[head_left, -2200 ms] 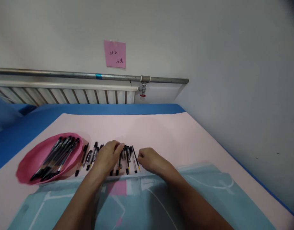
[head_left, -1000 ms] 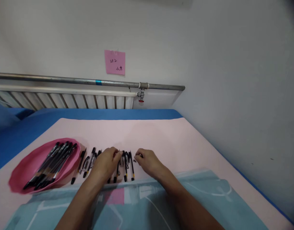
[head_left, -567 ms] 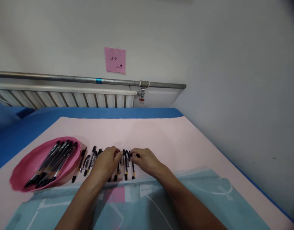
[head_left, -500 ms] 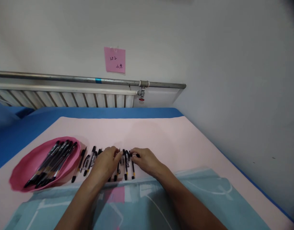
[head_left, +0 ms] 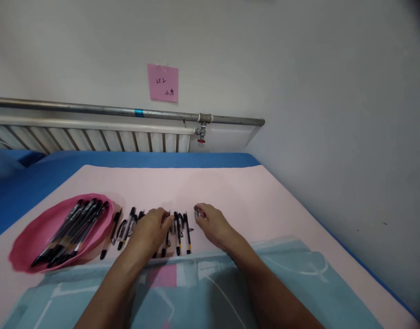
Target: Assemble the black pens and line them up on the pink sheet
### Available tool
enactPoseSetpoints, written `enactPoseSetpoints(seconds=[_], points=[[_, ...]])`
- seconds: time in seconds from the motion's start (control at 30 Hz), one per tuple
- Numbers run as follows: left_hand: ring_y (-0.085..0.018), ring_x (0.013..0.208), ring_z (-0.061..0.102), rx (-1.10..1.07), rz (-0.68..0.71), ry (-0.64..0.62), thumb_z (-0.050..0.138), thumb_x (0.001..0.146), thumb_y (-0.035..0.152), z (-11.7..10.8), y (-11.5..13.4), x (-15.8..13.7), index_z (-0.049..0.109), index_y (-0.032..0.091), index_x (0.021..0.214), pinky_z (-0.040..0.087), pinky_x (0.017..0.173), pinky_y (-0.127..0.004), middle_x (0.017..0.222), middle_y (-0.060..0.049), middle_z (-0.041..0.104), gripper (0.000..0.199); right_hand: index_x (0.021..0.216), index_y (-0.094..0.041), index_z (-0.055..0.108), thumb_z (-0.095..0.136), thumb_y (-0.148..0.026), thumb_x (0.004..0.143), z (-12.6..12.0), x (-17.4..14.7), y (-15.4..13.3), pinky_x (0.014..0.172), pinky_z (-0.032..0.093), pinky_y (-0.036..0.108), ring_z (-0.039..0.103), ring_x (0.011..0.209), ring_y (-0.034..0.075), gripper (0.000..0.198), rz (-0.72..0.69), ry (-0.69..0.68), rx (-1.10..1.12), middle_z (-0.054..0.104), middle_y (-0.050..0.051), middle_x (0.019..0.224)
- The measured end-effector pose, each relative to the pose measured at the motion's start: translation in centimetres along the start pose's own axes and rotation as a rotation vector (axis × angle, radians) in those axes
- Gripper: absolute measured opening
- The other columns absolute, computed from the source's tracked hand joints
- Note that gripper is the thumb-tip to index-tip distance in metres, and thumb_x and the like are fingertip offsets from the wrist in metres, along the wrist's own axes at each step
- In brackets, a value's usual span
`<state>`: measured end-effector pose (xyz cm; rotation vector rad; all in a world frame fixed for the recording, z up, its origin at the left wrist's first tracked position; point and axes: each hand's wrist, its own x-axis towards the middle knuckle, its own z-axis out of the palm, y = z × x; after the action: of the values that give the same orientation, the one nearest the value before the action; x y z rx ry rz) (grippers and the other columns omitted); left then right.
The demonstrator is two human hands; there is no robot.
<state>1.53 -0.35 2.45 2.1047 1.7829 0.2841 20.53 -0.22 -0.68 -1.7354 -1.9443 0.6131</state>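
Right hand [head_left: 213, 223] has swung clear of the row, up and right near the centre of the frame, fingertips pinched together on one small clear piece [head_left: 196, 213]! Left hand [head_left: 150, 228], lower centre, hangs over the row, thumb and fingers close; can't tell whether they clamp anything. Between the two hands, three slim pens [head_left: 177, 233] lie on the pink sheet [head_left: 230, 192], and two long pens [head_left: 126, 228] show farther left. One pink bowl [head_left: 36, 235], lower left, carries a bunch of pens [head_left: 68, 233] too overlapped to count.
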Motion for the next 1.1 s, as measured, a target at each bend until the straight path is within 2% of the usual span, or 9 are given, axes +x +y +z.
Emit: enactPoseSetpoints(seconds=[0.23,0.4,0.6,0.87,1.0,1.1], points=[[-0.022,0.080,0.059,-0.001,-0.005,-0.008,0.034,0.083,0.040,-0.2,0.2,-0.1,0.061,0.018,0.088,0.038,0.067,-0.030,0.086,-0.009,0.066,0.036,0.105,-0.014,0.058,0.050,-0.011,0.075,0.6,0.3,0.3,0.084,0.040,0.028,0.053,0.093,0.017,0.032,-0.089,0.009,-0.052,0.059,0.009,0.101],[-0.023,0.081,0.059,0.004,0.002,-0.016,0.034,0.083,0.039,-0.1,0.1,0.0,0.061,0.017,0.087,0.038,0.068,-0.031,0.089,-0.010,0.065,0.035,0.110,-0.013,0.055,0.044,-0.012,0.080,0.9,1.3,1.0,0.094,0.036,0.028,0.049,0.106,0.017,0.032,-0.239,0.003,-0.059,0.054,0.011,0.115],[-0.022,0.079,0.059,0.013,0.007,-0.027,0.035,0.082,0.039,0.1,-0.2,0.1,0.061,0.017,0.088,0.038,0.067,-0.031,0.089,-0.010,0.065,0.035,0.109,-0.018,0.057,0.044,-0.021,0.084,1.1,2.0,0.9,0.088,0.039,0.029,0.053,0.099,0.017,0.029,-0.275,-0.062,-0.070,0.060,0.007,0.108],[-0.021,0.080,0.060,0.000,0.001,-0.019,0.037,0.082,0.038,-0.3,-0.1,0.2,0.062,0.017,0.088,0.038,0.067,-0.028,0.087,-0.009,0.067,0.033,0.108,-0.018,0.058,0.046,-0.021,0.082,0.8,1.1,0.4,0.084,0.039,0.027,0.054,0.096,0.017,0.030,-0.260,-0.071,-0.074,0.060,0.007,0.105],[-0.020,0.082,0.061,-0.091,-0.097,0.063,0.039,0.081,0.039,-2.0,-2.1,0.4,0.063,0.018,0.087,0.040,0.069,-0.027,0.085,-0.007,0.068,0.032,0.105,-0.018,0.060,0.046,-0.019,0.080,0.7,0.8,0.3,0.083,0.039,0.027,0.055,0.094,0.016,0.028,-0.249,-0.084,-0.069,0.062,0.006,0.103],[-0.022,0.084,0.061,-0.099,-0.268,0.256,0.040,0.080,0.043,-4.2,-5.8,0.1,0.063,0.019,0.091,0.042,0.070,-0.028,0.088,-0.006,0.069,0.035,0.103,-0.018,0.061,0.046,-0.021,0.080,0.9,0.8,0.6,0.084,0.040,0.028,0.055,0.095,0.017,0.027,-0.255,-0.055,-0.031,0.062,0.006,0.101]])
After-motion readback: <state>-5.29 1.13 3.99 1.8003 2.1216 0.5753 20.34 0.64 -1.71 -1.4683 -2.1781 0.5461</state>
